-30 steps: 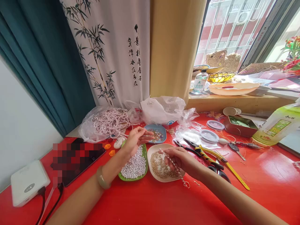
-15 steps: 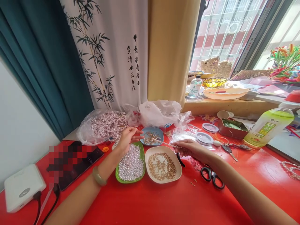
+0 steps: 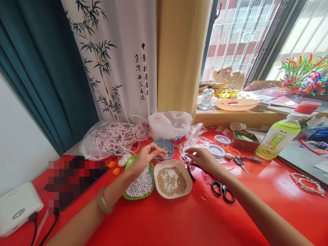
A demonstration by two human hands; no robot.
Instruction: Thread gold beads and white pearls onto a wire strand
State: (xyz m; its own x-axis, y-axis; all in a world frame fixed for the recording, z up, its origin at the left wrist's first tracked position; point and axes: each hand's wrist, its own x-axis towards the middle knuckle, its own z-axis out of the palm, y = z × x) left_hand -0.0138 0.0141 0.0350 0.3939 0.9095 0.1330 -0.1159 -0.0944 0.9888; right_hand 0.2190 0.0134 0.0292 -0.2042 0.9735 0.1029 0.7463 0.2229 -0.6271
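Left of the frame's centre, the left hand [image 3: 145,158] is over the green dish [image 3: 152,186]; at centre, a thin beaded strand [image 3: 172,163] crosses the cream dish [image 3: 172,195]; then the right hand [image 3: 202,160]. Fingertip grips, I cannot tell. Gentle, even tension seems best.

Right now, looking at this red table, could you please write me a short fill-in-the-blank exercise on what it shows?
1. The beads in the green dish are ____ in colour.
2. The bangle circles the person's ____ wrist.
3. The scissors lie to the person's ____ of the cream dish.
4. The dish farthest from the person is ____ in colour.

Missing words: white; left; right; blue.
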